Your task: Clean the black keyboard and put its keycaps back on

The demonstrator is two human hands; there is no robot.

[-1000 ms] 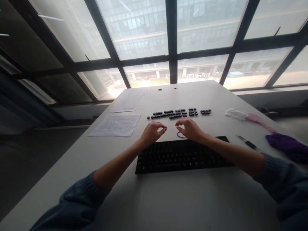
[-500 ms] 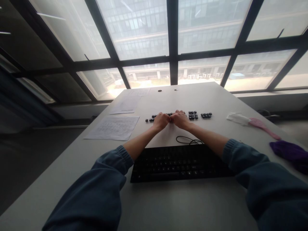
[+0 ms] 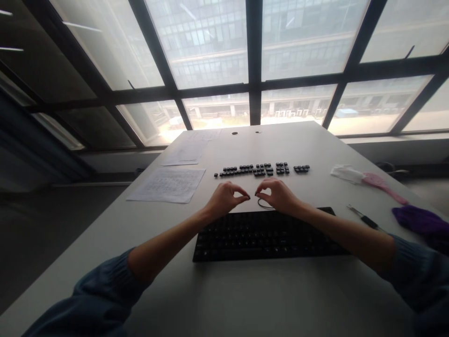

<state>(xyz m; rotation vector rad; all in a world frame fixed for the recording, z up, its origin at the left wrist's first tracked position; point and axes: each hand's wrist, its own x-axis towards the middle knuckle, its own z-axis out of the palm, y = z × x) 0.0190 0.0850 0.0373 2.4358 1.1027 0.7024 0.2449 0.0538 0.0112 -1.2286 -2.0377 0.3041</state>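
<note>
A black keyboard (image 3: 252, 241) lies on the white table, its upper part without keycaps as far as I can make out. Above its far edge, my left hand (image 3: 227, 199) pinches a small dark keycap (image 3: 249, 197) between thumb and fingertip. My right hand (image 3: 277, 194) faces it, pinching another dark keycap (image 3: 257, 194). The two hands are a short way apart. Beyond them, loose black keycaps (image 3: 245, 169) lie in rows and small groups. A thin black cable (image 3: 263, 204) loops behind the keyboard, partly covered by my right hand.
Printed sheets (image 3: 166, 185) lie at the left. To the right are a tool with a dark handle (image 3: 366, 219), a pink brush (image 3: 384, 186) by a white cloth (image 3: 345, 172), and a purple cloth (image 3: 417, 222). Large windows stand behind the white table (image 3: 280, 147).
Both hands have drawn back from the keycap rows toward the keyboard and moved slightly apart, each with a keycap in its pinch. The rows they covered now show, as does the tool.
</note>
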